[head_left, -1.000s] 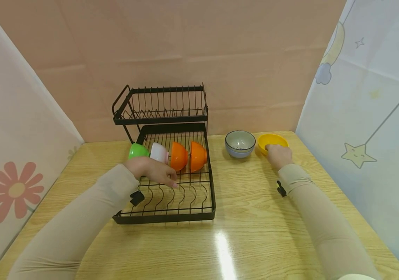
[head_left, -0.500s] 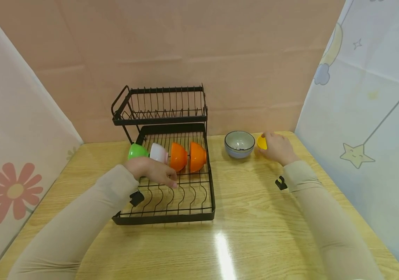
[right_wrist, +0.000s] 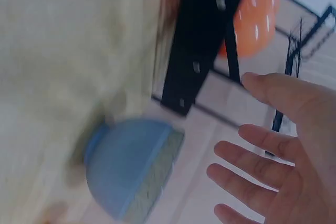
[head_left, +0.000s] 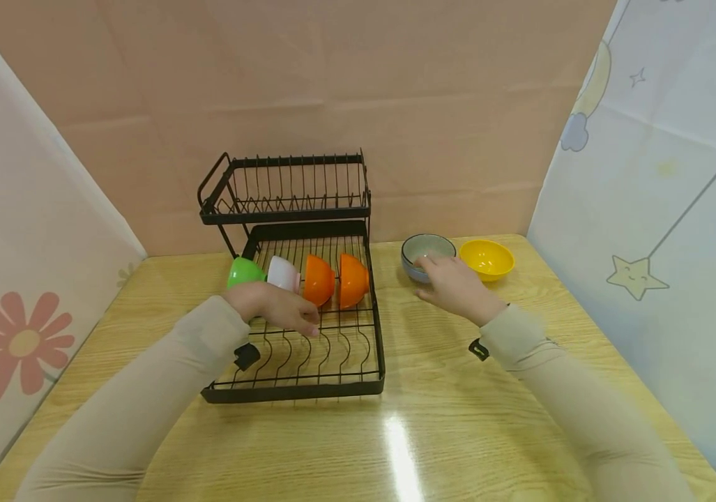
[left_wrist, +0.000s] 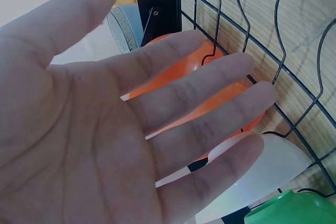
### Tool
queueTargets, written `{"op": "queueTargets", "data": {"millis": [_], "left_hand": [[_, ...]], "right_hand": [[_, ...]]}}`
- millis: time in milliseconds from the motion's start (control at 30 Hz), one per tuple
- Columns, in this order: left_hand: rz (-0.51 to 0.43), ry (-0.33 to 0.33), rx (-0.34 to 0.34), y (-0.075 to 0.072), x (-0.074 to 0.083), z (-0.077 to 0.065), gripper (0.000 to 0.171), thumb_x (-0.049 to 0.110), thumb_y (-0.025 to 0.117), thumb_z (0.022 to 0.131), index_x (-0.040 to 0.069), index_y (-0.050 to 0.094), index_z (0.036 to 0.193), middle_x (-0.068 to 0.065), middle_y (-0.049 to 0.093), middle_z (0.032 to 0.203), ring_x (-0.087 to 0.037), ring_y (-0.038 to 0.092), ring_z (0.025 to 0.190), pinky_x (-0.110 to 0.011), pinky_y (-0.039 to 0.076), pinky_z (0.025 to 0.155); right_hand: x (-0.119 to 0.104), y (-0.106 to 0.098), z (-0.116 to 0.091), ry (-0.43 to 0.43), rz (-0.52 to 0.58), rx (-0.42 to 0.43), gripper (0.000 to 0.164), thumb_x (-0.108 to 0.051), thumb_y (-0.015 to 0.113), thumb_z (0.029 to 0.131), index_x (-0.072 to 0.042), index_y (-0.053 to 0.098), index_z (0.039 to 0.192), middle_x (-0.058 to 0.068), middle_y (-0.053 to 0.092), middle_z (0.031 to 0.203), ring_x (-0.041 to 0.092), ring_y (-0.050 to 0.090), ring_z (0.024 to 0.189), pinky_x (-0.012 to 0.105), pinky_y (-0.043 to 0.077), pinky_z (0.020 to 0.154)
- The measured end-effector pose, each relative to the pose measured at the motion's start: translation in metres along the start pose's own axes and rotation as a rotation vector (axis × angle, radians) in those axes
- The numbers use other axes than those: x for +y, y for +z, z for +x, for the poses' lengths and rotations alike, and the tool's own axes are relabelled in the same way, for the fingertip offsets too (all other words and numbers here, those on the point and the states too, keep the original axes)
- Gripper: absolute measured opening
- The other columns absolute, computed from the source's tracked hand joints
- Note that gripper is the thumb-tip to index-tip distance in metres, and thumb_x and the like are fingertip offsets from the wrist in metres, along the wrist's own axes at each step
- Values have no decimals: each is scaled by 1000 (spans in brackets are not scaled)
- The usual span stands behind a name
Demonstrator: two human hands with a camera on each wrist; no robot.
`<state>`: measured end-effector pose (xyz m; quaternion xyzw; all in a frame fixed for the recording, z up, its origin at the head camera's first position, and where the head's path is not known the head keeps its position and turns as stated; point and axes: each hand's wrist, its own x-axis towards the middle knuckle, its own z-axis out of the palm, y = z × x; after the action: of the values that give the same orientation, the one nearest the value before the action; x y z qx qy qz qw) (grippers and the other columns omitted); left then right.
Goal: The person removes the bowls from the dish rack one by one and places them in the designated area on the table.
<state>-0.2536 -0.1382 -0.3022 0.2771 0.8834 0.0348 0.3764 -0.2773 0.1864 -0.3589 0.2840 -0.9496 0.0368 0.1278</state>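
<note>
My right hand (head_left: 458, 287) hovers at the near rim of a blue-grey bowl (head_left: 419, 245), fingers spread and holding nothing; in the right wrist view the blue bowl (right_wrist: 131, 163) stands apart from the fingers. Just right of it a yellow bowl (head_left: 486, 259) stands upright on the table. Over the lower tier of a black dish rack (head_left: 288, 392), my left hand (head_left: 276, 307) hangs with relaxed fingers and grips nothing. Behind it, a green bowl (head_left: 246, 270), a white bowl (head_left: 283, 273) and two orange bowls, the left orange bowl (head_left: 318, 280) and right orange bowl (head_left: 353, 280), rest on their sides in the rack.
The rack's upper tier (head_left: 285, 217) rises at the back and bears no dishes. A wooden table (head_left: 458, 418) spreads around the rack. A peach cloth (head_left: 332, 84) backs the table, with patterned panels at left and right.
My right hand has let go of the yellow bowl, which stays on the table, and has moved left to the blue-grey bowl. The left hand has stayed in place.
</note>
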Motion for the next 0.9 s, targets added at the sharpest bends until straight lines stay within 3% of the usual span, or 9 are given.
{"op": "queueTargets", "data": {"millis": [233, 333, 533, 633, 733, 800, 900], "left_hand": [[0, -5, -2, 1, 0, 0, 53, 46, 47, 100, 13, 47, 141, -7, 46, 145, -24, 44, 120, -50, 36, 105], [1, -8, 0, 1, 1, -1, 53, 46, 47, 100, 13, 47, 141, -8, 45, 145, -25, 44, 121, -50, 36, 105], [7, 23, 35, 2, 2, -1, 49, 44, 47, 100, 13, 50, 138, -7, 49, 142, -25, 46, 124, -50, 37, 106], [4, 68, 142, 2, 1, 4, 45, 41, 48, 101, 12, 53, 134, -5, 56, 135, -22, 53, 118, -47, 41, 104], [-57, 78, 310, 1, 1, 14, 43, 37, 49, 101, 10, 53, 134, -6, 62, 125, -19, 59, 107, -41, 47, 96], [-156, 63, 399, -1, 3, 21, 45, 34, 49, 102, 7, 49, 137, -9, 63, 121, -22, 62, 99, -38, 50, 87], [-352, 9, 486, -3, 8, 32, 52, 35, 48, 101, 6, 39, 144, -12, 59, 126, -25, 61, 102, -34, 49, 79]], "right_hand": [[-23, 20, -8, -95, 0, -111, 46, -34, 73, 86, -4, 59, 118, 11, 67, 113, 30, 66, 102, 51, 48, 94], [-25, 27, -10, -117, 33, -167, 36, -31, 73, 86, -8, 62, 112, 6, 69, 110, 26, 68, 96, 48, 51, 89], [-27, 30, -11, -135, 89, -357, 24, -29, 69, 89, -13, 65, 107, 2, 71, 101, 19, 68, 87, 39, 55, 76], [-28, 30, -12, -147, 111, -419, 21, -28, 68, 90, -14, 65, 105, 1, 70, 97, 17, 66, 83, 35, 55, 73], [-28, 28, -12, -161, 124, -423, 20, -27, 68, 90, -13, 65, 104, 0, 70, 94, 16, 66, 80, 34, 54, 70], [-27, 27, -12, -162, 131, -414, 19, -26, 68, 90, -13, 65, 103, 0, 70, 94, 16, 65, 80, 33, 54, 69], [-25, 27, -12, -162, 139, -388, 17, -24, 68, 90, -13, 65, 102, 0, 71, 93, 15, 66, 80, 32, 54, 68]]}}
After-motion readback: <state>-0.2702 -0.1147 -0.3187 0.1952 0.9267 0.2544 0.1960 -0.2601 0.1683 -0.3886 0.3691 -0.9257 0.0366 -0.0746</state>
